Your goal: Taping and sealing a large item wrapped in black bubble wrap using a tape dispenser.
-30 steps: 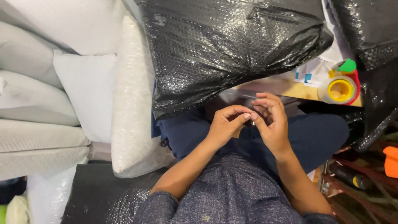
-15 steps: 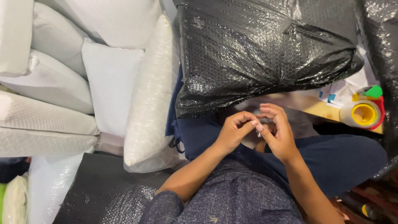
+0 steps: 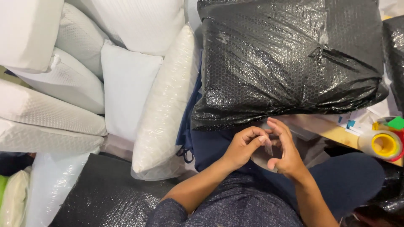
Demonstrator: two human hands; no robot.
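2 hands (image 3: 265, 147) now parted slightly, clear tape (image 3: 269, 148) between fingertips.

A packing workroom: stacked white pillows (image 3: 126, 90) in clear plastic; a black bubble-wrapped bundle (image 3: 286, 63); a tape roll (image 3: 382, 145) on the bench (image 3: 336, 133).

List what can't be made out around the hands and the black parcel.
- Head view: the small clear piece between left hand and right hand; too small and see-through to identify.
- Contents of black bubble-wrapped parcel; wrap hides them.
- Tape roll; cut off by right edge.
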